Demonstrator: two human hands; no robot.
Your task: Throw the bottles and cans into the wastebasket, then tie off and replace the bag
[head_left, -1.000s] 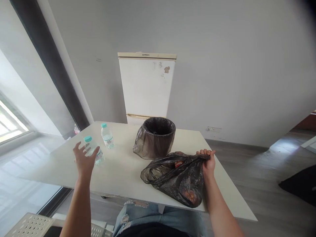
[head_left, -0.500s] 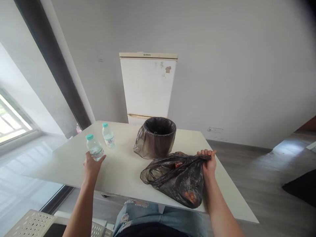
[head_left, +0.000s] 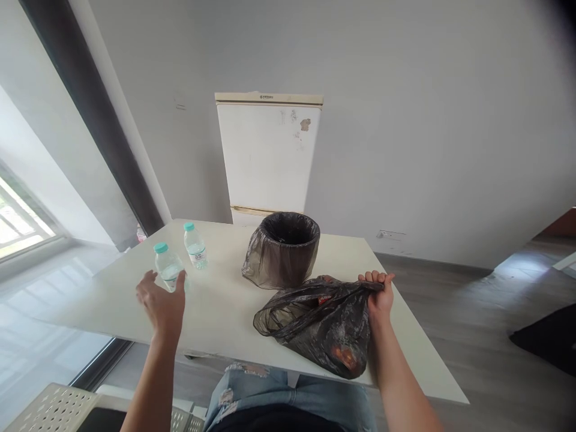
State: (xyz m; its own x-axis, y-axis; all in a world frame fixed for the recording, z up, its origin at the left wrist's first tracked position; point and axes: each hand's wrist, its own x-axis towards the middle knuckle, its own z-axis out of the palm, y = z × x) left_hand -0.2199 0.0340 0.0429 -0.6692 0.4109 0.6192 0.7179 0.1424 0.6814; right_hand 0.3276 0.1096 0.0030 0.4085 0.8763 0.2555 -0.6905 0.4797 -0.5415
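On the left of the table, my left hand [head_left: 162, 303] is open, thumb and fingers apart, just in front of a clear water bottle [head_left: 169, 269] with a teal cap. The hand hides the bottle's lower part. Behind it to the right stands a second water bottle [head_left: 196, 249], also teal-capped and upright. My right hand [head_left: 379, 295] is closed around the gathered end of a black plastic garbage bag [head_left: 335, 336]. That bag lies on its side near the front edge with its mouth facing left. A red wrapper and something orange-red show in it.
A bin lined with a dark plastic bag [head_left: 282, 261] stands mid-table, just behind the garbage bag. Beyond the white table [head_left: 216, 318] is a white fridge [head_left: 269, 156] against the grey wall. A perforated plastic chair [head_left: 58, 408] is at the lower left.
My left hand has let go of the nearer water bottle and drawn back toward me, its fingers spreading. The bottle stays upright in place. My right hand keeps its hold on the garbage bag.
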